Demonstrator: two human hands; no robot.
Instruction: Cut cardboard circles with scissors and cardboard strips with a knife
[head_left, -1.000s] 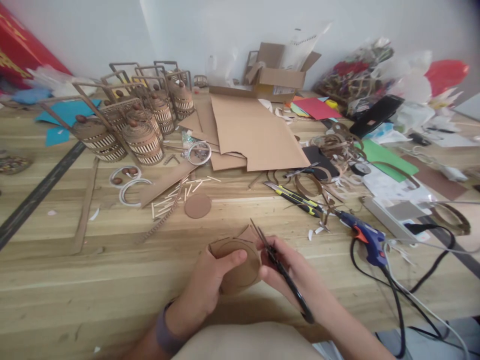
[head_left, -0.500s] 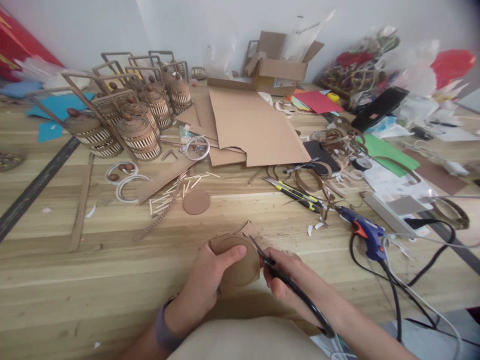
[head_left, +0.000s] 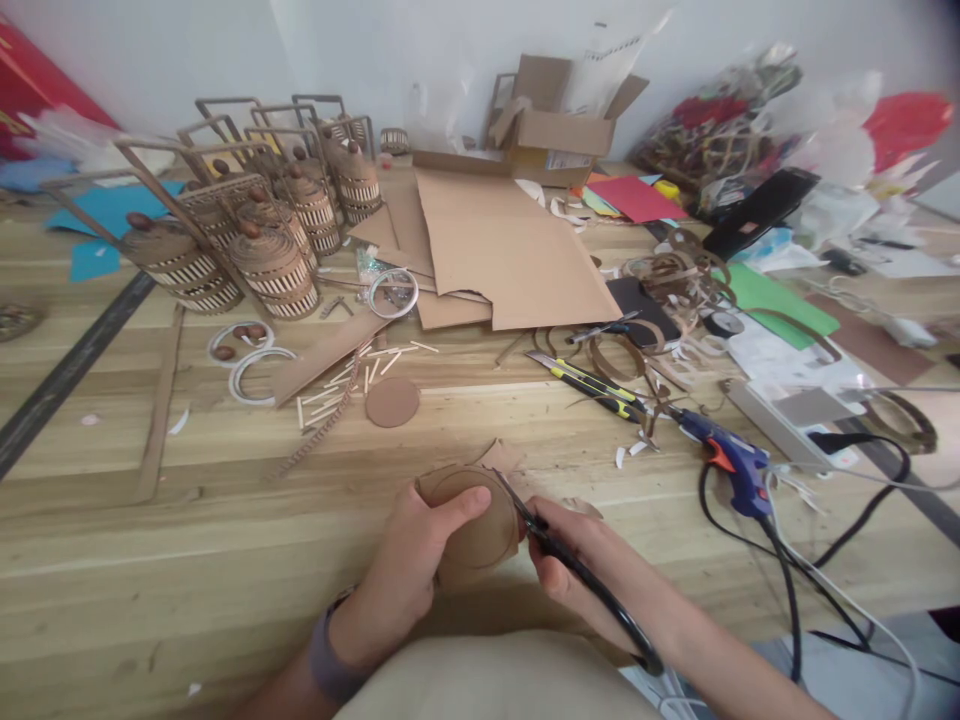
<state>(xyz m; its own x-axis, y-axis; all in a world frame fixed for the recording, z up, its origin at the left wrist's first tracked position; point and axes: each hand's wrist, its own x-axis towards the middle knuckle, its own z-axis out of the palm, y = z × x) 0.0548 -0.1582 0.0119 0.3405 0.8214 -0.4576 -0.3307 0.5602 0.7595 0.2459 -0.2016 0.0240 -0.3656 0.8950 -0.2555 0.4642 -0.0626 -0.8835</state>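
My left hand (head_left: 409, 555) grips a piece of brown cardboard (head_left: 480, 530) with a circle drawn on it, thumb on top. Black-handled scissors (head_left: 574, 565) are in my right hand (head_left: 581, 550). Their blades lie at the right edge of the cardboard, along the drawn line, and look nearly closed. A pointed flap of the cardboard sticks up beyond the blades. Farther ahead on the table lies a cut cardboard disc (head_left: 392, 402), beside several small pale sticks (head_left: 322, 408).
Several lantern-like cardboard pieces (head_left: 274, 270) with handles stand at the back left. Large cardboard sheets (head_left: 517, 250) lie mid-table. To the right are a yellow-black utility knife (head_left: 592, 388), a blue glue gun (head_left: 731, 455) with its cord, and a white power strip (head_left: 780, 425).
The scissor blades have closed further on the cardboard's right edge. Both hands stay almost in place; the view has shifted slightly.
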